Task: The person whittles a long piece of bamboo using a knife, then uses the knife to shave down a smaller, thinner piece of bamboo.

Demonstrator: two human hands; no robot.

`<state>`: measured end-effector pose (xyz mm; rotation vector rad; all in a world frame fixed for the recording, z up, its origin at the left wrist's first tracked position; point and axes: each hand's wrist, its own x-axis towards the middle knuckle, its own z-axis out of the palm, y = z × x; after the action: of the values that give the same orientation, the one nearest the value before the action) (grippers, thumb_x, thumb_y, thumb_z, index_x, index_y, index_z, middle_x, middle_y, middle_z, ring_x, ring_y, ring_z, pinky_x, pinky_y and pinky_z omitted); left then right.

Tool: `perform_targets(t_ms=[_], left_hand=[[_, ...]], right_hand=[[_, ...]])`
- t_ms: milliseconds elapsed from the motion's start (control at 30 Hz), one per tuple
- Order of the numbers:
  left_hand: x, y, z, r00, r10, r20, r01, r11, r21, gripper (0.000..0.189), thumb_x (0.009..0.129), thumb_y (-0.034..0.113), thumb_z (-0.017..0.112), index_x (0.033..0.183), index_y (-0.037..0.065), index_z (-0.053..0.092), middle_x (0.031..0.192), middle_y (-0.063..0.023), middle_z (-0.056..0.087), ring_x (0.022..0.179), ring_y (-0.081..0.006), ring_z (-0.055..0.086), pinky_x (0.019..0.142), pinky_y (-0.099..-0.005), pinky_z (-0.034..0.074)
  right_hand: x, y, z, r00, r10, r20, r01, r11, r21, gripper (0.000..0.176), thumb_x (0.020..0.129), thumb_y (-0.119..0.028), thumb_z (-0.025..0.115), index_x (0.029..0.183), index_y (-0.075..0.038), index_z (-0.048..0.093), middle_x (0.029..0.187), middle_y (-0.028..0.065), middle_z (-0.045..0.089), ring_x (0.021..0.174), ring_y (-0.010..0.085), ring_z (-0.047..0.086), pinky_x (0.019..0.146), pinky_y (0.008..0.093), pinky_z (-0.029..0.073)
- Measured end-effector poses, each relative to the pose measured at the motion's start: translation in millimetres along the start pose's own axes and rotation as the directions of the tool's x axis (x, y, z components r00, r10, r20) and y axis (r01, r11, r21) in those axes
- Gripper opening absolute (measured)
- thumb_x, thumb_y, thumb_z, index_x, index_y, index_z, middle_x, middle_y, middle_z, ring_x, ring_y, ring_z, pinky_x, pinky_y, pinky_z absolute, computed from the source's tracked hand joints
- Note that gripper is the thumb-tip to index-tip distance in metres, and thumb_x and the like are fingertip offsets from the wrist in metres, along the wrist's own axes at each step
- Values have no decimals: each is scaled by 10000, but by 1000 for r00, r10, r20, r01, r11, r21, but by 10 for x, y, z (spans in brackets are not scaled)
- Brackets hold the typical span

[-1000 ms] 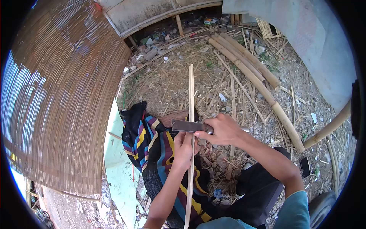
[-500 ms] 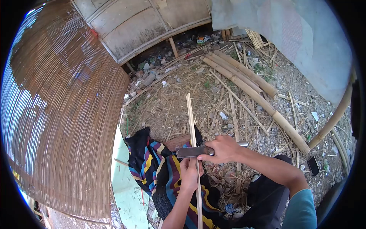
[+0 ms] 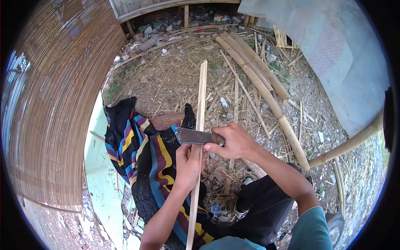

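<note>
My left hand (image 3: pixel 188 163) grips a long thin bamboo strip (image 3: pixel 201 100) that runs from my lap up and away over the ground. My right hand (image 3: pixel 233 141) holds the handle of a broad knife (image 3: pixel 192 136), whose blade lies across the strip just above my left hand. Under both hands a striped, multicoloured cloth (image 3: pixel 141 154) covers my knee and a piece of wood (image 3: pixel 166 121).
A large woven bamboo screen (image 3: pixel 54 96) curves along the left. Several thick bamboo poles (image 3: pixel 258 79) lie on the littered ground ahead, one more pole (image 3: pixel 350 143) at right. A grey sheet wall (image 3: pixel 346 58) stands at right. Bamboo shavings cover the ground.
The view shifted; the strip, knife and hands now sit higher and further left in frame. The knife blade stays across the strip above my left hand.
</note>
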<state>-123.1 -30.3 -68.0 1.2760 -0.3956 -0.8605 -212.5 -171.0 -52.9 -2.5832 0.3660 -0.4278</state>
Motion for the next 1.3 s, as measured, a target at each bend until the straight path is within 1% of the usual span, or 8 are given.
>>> perform_targets(t_ms=[500,567,700,833,967,1033,1167,1300], left_hand=[[251,-227,126,968,243,-59,-209,917,341,326,924,235,489,775,-34,598,510,44,422,457,-23,346,416,-237,274],[1,-411,157,986,145,78,-163,930,329,331,926,240,483,824,-43,621,516,35,443,452,-23,357,418,-234,292],[-84,-145,156,979,137,148,-170,956,239,322,946,244,447,951,-26,622,494,22,433,399,-45,374,380,-220,302],[50,-41,-68,985,-47,165,64,993,-98,452,969,362,356,1048,-24,579,497,21,392,353,-61,347,336,-215,282],[65,26,-81,960,-6,281,18,999,-37,385,956,299,410,1062,-46,546,524,-3,418,367,-75,376,355,-218,315],[18,77,-44,963,-26,268,41,998,-50,353,949,271,428,1057,-43,548,532,-8,437,369,-74,382,357,-216,318],[7,80,-26,967,5,256,-4,1000,-2,292,938,225,464,1045,-30,558,550,-19,485,375,-67,397,360,-208,324],[17,-4,34,982,129,135,-152,972,182,216,896,206,560,967,6,600,550,29,475,418,-25,386,379,-189,287]], right_hand=[[784,497,-465,946,317,-59,-321,907,-273,644,750,-674,482,820,-64,677,701,183,628,761,376,619,709,439,486],[1025,849,-715,747,633,-204,-638,769,50,769,767,-733,359,851,-34,671,738,188,637,824,324,638,737,435,500],[806,1102,-882,786,534,-312,-576,815,-55,799,789,-720,340,807,20,643,670,171,616,706,287,644,686,416,503],[278,1131,-525,695,712,-98,-548,614,568,768,807,-721,316,623,-3,518,517,80,507,421,181,518,465,316,444],[53,767,-299,779,611,143,-582,619,528,776,824,-708,310,633,11,530,521,101,508,442,196,530,461,325,428],[43,534,-289,935,344,-82,-312,912,268,657,883,-586,368,774,29,572,495,70,461,428,170,478,408,321,384],[-39,77,-339,950,313,-2,-269,820,506,589,843,-543,499,840,32,627,550,164,537,554,298,563,563,398,429],[-77,-100,-358,979,204,10,-202,963,180,697,789,-663,454,919,-6,646,678,208,599,693,362,608,659,428,486]])
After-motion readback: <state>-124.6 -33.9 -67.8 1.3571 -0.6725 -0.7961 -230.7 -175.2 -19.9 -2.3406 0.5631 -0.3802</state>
